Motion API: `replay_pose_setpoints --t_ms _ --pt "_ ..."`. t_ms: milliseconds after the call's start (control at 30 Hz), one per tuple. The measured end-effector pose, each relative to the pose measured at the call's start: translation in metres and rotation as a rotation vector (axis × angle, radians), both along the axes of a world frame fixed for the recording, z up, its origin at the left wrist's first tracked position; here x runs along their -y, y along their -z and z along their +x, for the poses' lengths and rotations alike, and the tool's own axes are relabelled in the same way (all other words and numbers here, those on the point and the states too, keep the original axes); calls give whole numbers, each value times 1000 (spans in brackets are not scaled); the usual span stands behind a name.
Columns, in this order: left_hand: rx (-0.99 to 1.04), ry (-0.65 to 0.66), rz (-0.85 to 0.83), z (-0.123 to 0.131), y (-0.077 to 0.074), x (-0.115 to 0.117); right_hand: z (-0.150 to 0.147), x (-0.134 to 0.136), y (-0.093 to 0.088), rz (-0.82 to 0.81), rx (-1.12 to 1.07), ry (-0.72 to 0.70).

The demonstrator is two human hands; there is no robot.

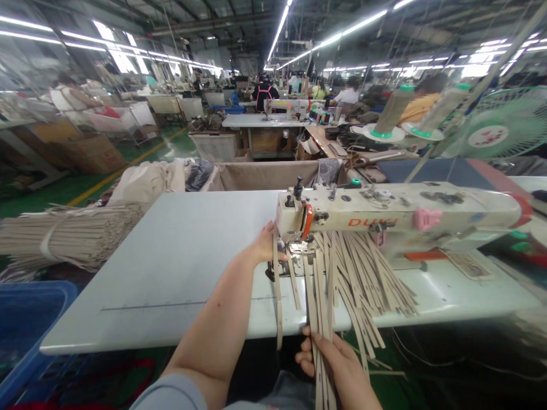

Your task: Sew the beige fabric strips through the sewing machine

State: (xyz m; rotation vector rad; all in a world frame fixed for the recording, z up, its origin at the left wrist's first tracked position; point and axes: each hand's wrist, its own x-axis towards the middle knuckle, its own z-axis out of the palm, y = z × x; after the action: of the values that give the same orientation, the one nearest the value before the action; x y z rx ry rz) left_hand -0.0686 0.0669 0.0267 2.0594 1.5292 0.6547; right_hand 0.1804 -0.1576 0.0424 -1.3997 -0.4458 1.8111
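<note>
A white sewing machine (397, 213) stands on a pale table (171, 267). Several beige strips (367, 273) hang fanned out from under its arm and over the table's front edge. My left hand (267, 245) reaches to the needle area at the machine's left end, fingers curled against a thin strip (277, 296) that hangs down there. Below the table edge my right hand (335, 364) is closed round a few of the strips (320, 319), pinching them between thumb and fingers.
A tied bundle of strips (72, 233) lies at the left. A blue bin (25, 324) sits below it. Thread cones (391, 111) and a green fan (499, 128) stand at the right. Other workers and sewing tables fill the hall behind.
</note>
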Motion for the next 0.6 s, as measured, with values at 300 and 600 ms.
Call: replay_pose_setpoints --t_ms 300,600 --pt "-98 7 -20 5 -12 4 5 4 9 20 26 -30" --pt "-2 -49 -29 5 -9 7 -4 5 -4 80 76 -10"
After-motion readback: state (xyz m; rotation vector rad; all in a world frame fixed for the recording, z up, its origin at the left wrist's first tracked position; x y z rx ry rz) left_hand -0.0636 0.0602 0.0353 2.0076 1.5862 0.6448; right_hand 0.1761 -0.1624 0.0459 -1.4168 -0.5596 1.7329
